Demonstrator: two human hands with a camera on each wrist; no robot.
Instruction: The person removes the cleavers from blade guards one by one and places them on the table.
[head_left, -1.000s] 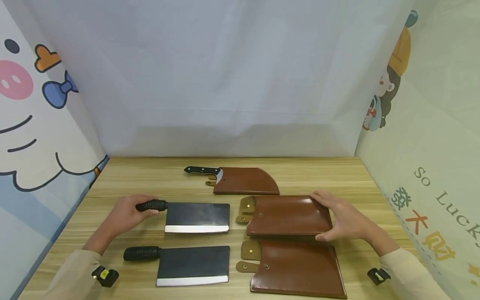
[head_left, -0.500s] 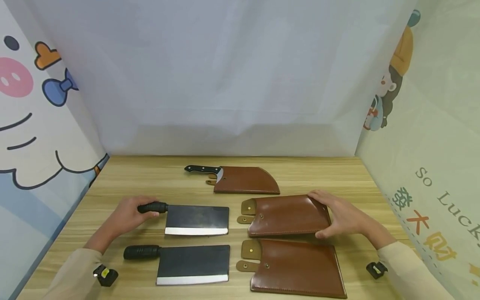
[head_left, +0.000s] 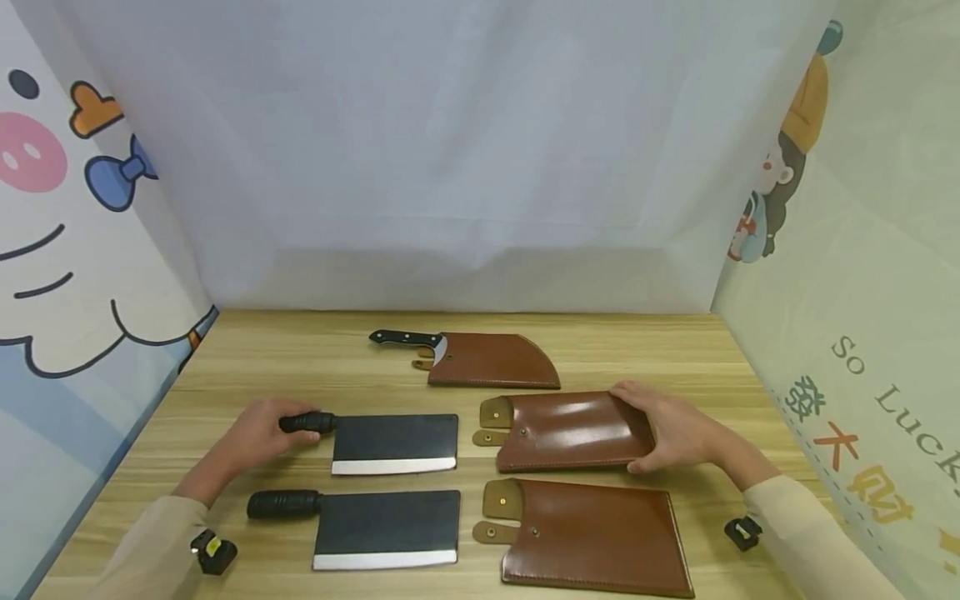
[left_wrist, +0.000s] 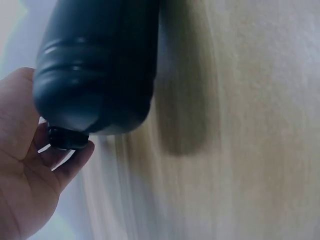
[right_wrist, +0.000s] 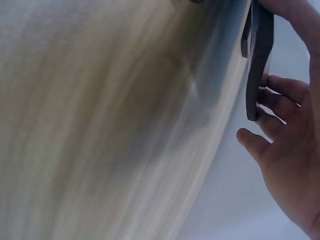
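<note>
My left hand (head_left: 262, 435) grips the black handle (head_left: 309, 422) of a cleaver (head_left: 396, 439), whose dark blade points right with its bright edge toward me. In the left wrist view, that handle's end (left_wrist: 68, 138) sits between the fingers, behind a larger black handle (left_wrist: 95, 70). At the right, my right hand (head_left: 675, 427) holds the far end of a brown leather knife sheath (head_left: 573, 429), thumb at the near edge and fingers over the far edge. Its mouth, with two tan snap straps, faces the blade across a small gap. The right fingertips are partly hidden.
Nearer me lie a second cleaver (head_left: 386, 531) and a second brown sheath (head_left: 600, 537), side by side. Farther back lies a black-handled knife (head_left: 405, 338) inside a curved brown sheath (head_left: 495, 360). Cloth walls stand behind and on both sides of the wooden table (head_left: 285, 358).
The held cleaver has shifted slightly toward me and to the right. My right hand has moved a little left with the sheath, which lies slightly more tilted.
</note>
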